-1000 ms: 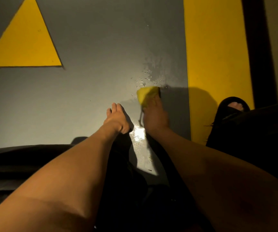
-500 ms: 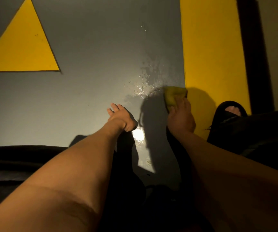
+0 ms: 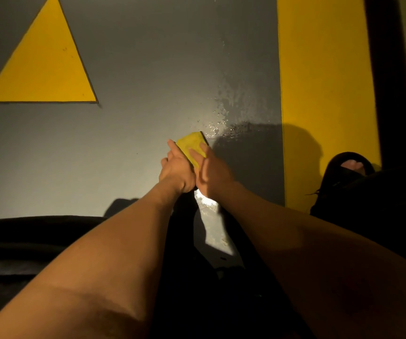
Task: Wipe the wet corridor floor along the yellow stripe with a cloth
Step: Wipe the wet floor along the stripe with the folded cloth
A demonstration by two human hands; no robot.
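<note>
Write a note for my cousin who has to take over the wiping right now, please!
Left hand: touches the yellow cloth's left edge; grip unclear.
Right hand: fingers straight, pressing the cloth on the grey floor.
Cloth lies left of the yellow stripe, apart from it.
Done: hard to tell.
Left: water droplets glisten just beyond the cloth, toward the stripe; another shiny wet patch lies between the forearms. Wipe both.
</note>
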